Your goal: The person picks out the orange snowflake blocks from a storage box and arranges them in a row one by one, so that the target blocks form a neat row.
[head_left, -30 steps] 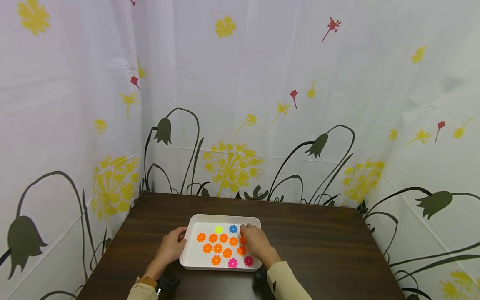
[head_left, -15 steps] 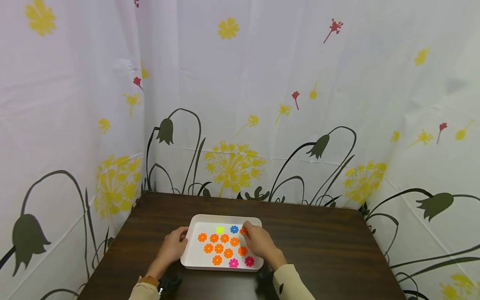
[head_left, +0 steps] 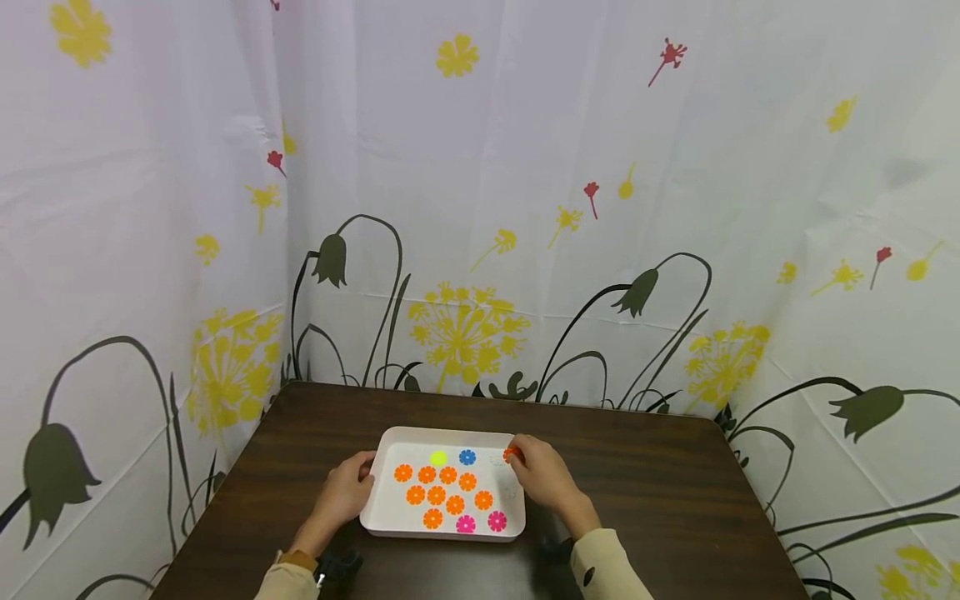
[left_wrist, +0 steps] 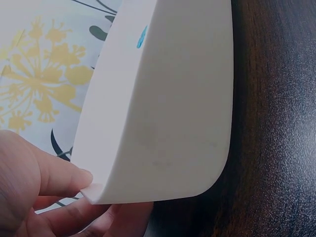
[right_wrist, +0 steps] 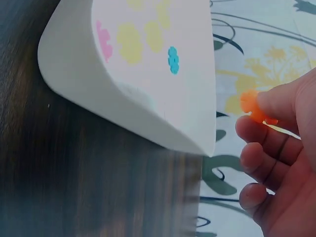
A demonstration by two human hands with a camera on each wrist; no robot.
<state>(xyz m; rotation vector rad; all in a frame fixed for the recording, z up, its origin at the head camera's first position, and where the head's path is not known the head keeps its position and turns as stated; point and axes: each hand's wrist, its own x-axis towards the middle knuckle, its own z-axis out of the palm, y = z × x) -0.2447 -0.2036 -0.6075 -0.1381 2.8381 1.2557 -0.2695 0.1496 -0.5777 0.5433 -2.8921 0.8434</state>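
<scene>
A white tray holds flower-shaped discs: several orange discs, two pink ones, a blue disc and a yellow-green disc. My left hand grips the tray's left side; in the left wrist view, the thumb lies over the rim and the fingers pass beneath it. At the back right corner, my right hand pinches an orange disc between thumb and index finger. The other fingers of that hand are loosely curled, as the right wrist view shows.
Dark wood-grain table surrounds the tray. Faint pale, clear-looking shapes show on the tray's right part. A white curtain with printed flowers hangs behind the table and along both sides.
My right hand has moved right and back from the tray's right part to its back right corner, taking one orange disc along. The left hand has stayed on the tray's left side.
</scene>
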